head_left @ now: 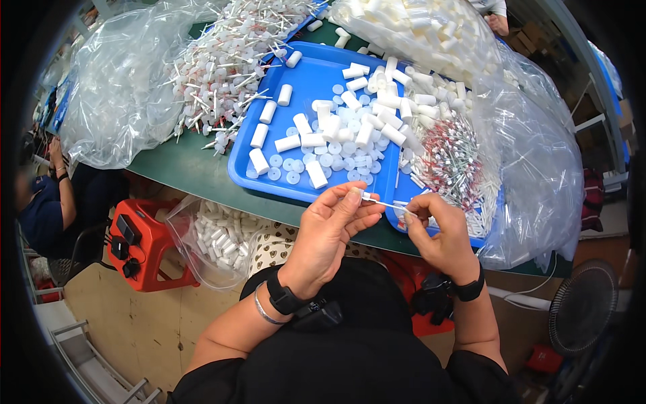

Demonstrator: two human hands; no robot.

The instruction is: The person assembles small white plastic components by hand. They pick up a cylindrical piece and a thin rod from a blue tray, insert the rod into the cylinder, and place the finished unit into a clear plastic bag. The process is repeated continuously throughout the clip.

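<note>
Near the front edge of a blue tray (296, 192), a thin white stick (385, 203) is stretched between my two hands. My left hand (330, 222) pinches its left end, where a small whitish piece shows at the fingertips; the other fingers are loosely curled. With thumb and forefinger, my right hand (437, 232) grips the right end. White cylinders (317, 174) and translucent round discs (293, 177) lie in the tray just beyond my left hand. Past my right hand, thin pieces with red and silvery ends (457, 155) are heaped in a second blue tray (397, 222).
A pile of white sticks with discs (222, 67) covers the table's far left, beside a clear plastic bag (128, 94). A bag of white cylinders (431, 34) stands at the back. Lower left are a red stool (145, 236) and another person (50, 209). A fan (583, 306) is at right.
</note>
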